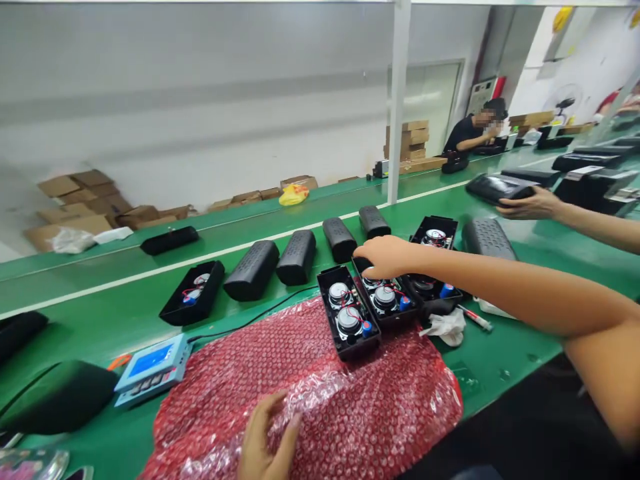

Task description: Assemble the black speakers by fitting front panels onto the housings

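Observation:
My right hand reaches across the bench, its fingers closed on the far end of an open speaker housing with round drivers, red wires and a blue part inside. A similar open speaker housing lies just left of it, on the edge of a red bubble-wrap sheet. To the right, partly behind my forearm, is another open speaker housing. My left hand is low over the bubble wrap, thumb and fingers apart, holding nothing.
Black speaker shells stand along the green bench, left of a white post. A light-blue tester with a cable sits left. Crumpled tissue and a marker lie right. A co-worker's hand holds a black speaker.

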